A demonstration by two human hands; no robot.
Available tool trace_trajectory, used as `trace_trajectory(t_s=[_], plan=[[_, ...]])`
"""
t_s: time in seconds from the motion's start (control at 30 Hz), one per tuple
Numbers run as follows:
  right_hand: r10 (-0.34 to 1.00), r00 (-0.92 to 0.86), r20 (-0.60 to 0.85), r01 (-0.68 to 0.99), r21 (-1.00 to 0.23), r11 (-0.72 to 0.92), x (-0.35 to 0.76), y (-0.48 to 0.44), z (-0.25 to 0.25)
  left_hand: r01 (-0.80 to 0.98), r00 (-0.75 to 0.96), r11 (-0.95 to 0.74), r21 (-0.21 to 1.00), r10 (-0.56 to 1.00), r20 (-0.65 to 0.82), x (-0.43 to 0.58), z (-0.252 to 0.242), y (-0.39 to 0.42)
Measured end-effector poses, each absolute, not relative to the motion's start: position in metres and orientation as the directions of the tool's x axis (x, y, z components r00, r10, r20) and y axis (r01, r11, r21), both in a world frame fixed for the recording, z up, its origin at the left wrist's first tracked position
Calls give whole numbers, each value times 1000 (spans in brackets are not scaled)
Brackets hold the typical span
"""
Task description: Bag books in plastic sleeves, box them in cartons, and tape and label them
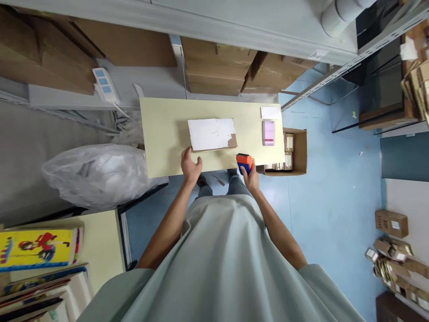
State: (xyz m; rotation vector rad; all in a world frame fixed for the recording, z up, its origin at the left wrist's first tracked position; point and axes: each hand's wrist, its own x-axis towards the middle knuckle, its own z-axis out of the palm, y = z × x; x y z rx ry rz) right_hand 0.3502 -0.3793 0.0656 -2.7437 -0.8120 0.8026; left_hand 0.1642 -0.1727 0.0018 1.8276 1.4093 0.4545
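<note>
A: Where's the white-topped box point(209, 134)?
B: Abt mid-table point(161, 134), lying flat. Long axis L–R, approx. parallel to table's long edges.
A: L hand point(191, 167)?
B: At box's near L corner, thumb spread from fingers, so part-open.
A: R hand point(252, 180)?
B: Closed round orange/blue tool point(244, 160), over table's near edge, to R of box. Tool's black-strip end pts away from wearer; its long axis unclear.
</note>
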Motion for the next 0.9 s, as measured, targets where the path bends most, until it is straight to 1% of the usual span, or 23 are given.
trace_trajectory(t_s=[0.1,0.17,0.27,0.37,0.53,0.6,0.8,0.9], plan=[[614,636,-467,605,-193,-773,356,-394,65,647,337,-149,747,936,-105,170,6,-177],[672,560,-484,710,-139,-691,365,-400,64,653,337,-175,737,938,-76,173,10,-180],[750,402,-526,841,-111,-529,385,-403,61,654,362,-225,723,932,-38,182,16,-184],[781,254,-571,920,-107,-377,408,-400,57,634,417,-291,716,909,0,198,22,-191],[803,16,-596,980,-151,-132,446,-389,50,608,490,-357,709,871,18,237,30,-201],[798,-52,-601,985,-164,-59,460,-385,49,601,525,-391,697,851,25,253,32,-202],[811,-154,-565,985,-149,84,495,-369,46,575,606,-499,648,792,72,289,26,-187],[834,-168,-526,984,-138,112,506,-357,42,571,634,-543,615,768,90,301,18,-172]])
